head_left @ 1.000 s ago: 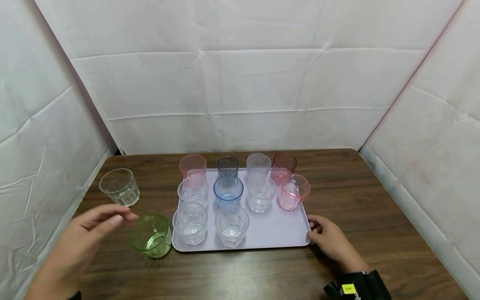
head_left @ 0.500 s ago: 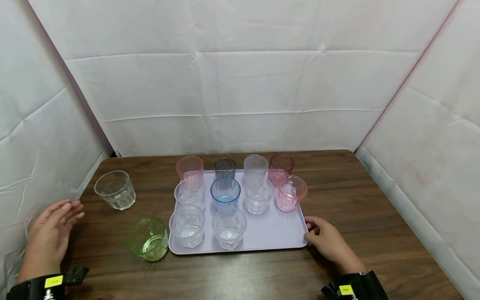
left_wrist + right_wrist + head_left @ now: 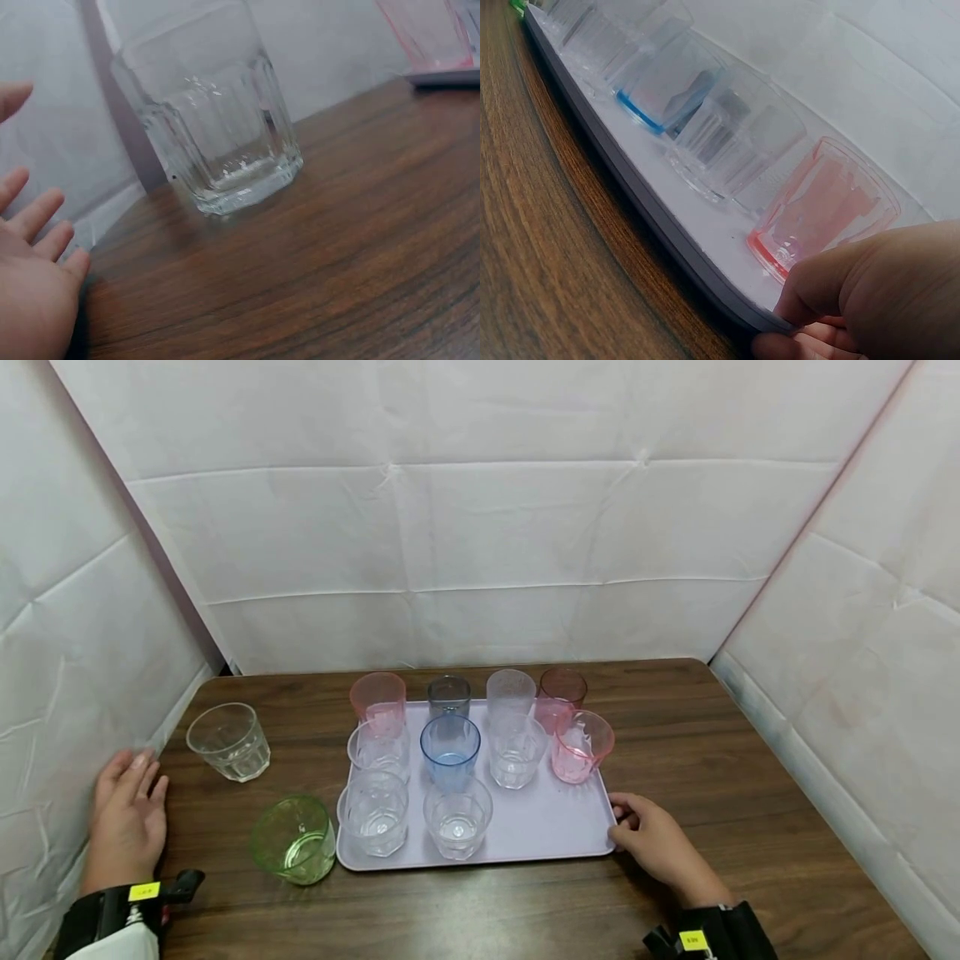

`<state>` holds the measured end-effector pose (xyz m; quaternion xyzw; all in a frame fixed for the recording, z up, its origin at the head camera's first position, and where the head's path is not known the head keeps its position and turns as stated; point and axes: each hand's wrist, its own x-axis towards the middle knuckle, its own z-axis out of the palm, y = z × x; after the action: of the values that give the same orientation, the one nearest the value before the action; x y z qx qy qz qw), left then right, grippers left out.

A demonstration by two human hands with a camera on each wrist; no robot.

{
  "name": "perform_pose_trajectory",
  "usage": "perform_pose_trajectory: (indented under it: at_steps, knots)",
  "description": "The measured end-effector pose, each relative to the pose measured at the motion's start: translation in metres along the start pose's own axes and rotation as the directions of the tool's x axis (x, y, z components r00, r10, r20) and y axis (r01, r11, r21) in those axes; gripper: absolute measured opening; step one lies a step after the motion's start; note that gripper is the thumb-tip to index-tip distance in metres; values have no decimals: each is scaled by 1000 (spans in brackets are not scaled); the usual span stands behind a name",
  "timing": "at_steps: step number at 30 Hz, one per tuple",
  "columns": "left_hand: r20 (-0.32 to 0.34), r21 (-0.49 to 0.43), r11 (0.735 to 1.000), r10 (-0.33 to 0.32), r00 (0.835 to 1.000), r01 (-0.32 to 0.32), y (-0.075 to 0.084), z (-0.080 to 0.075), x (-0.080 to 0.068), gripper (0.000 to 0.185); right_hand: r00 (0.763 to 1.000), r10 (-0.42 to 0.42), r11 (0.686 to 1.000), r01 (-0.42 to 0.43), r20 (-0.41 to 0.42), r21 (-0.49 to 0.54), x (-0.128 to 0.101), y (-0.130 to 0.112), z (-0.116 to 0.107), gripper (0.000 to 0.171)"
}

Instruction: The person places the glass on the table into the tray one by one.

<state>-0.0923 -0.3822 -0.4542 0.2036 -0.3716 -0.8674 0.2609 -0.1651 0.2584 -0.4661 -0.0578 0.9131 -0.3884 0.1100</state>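
Note:
At the table's left edge, my left hand (image 3: 129, 827) holds nothing, its fingers loosely extended. A clear faceted glass (image 3: 232, 747) stands on the table ahead and to its right, apart from the fingers; the left wrist view shows that clear glass (image 3: 217, 127) upright. Farther right, a green glass (image 3: 296, 843) stands beside the tray's left end. With my right hand (image 3: 660, 843) I grip the near right corner of the white tray (image 3: 555, 827). In the right wrist view, thumb and fingers pinch the tray's rim (image 3: 727, 296), close to a pink glass (image 3: 817, 210).
Several glasses stand on the tray, among them a blue glass (image 3: 450, 756), a pink glass (image 3: 581, 752) and clear ones. A dark grey glass (image 3: 450, 693) is in the back row. White sheeting (image 3: 450, 543) walls the wooden table (image 3: 720, 777) at the back and sides.
My left hand has moved left, away from beside the clear and green glasses, to the table's left edge, and its fingers have spread. The right hand stays on the tray's corner.

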Motion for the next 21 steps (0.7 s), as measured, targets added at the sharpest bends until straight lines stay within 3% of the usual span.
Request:
perform_pose_trajectory:
  at_steps: [2, 4, 10, 13, 16, 18, 21]
  knots:
    - [91, -11, 1000, 4, 996, -3, -5, 1, 1, 43, 1000, -8, 1000, 8, -5, 20, 0, 0, 1, 52]
    - [190, 36, 999, 7, 982, -14, -10, 4, 1, 48, 1000, -16, 1000, 16, -10, 27, 0, 1, 1, 52]
    - [438, 171, 982, -2, 899, -81, -25, 15, 1, 87, 1000, -8, 999, 8, -14, 31, -1, 1, 2, 52]
    - [504, 190, 978, -20, 864, -89, -31, 19, 2, 92, 1000, -2, 999, 3, -10, 39, -1, 2, 2, 52]
    - [518, 241, 963, -20, 855, -124, -36, 23, 2, 85, 1000, -4, 999, 4, -6, 33, 0, 2, 2, 51]
    - [500, 290, 945, -11, 866, -155, -39, 26, 2, 80, 1000, 4, 999, -4, -6, 34, 1, 2, 2, 51]
    - [456, 394, 897, -1, 890, -201, -42, 33, 2, 82, 1000, 7, 999, -7, -6, 31, 0, 1, 1, 51]
